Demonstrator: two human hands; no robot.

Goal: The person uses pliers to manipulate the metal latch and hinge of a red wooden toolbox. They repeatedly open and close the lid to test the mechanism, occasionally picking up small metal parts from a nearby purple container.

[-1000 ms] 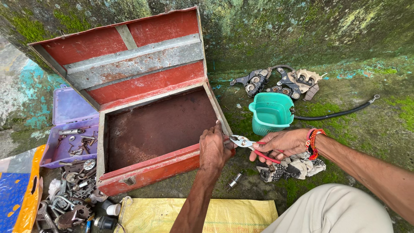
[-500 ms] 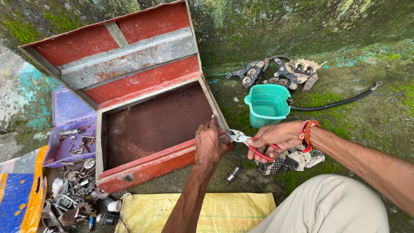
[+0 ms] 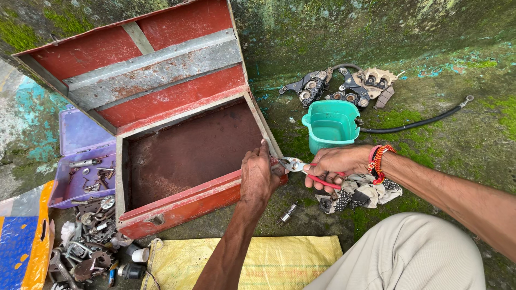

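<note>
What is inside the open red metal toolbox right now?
The red metal toolbox shows only a bare, rusty floor. The left hand on its front right corner hides a small patch there.

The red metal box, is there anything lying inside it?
No, the red metal box stands open and only its bare rusty bottom shows, while the small parts lie outside it in the purple tray.

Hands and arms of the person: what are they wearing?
Both arms are bare, with no sleeves or gloves. The right hand has red and orange beaded bands around its wrist. The left hand wears nothing, no ring or watch that shows.
</note>
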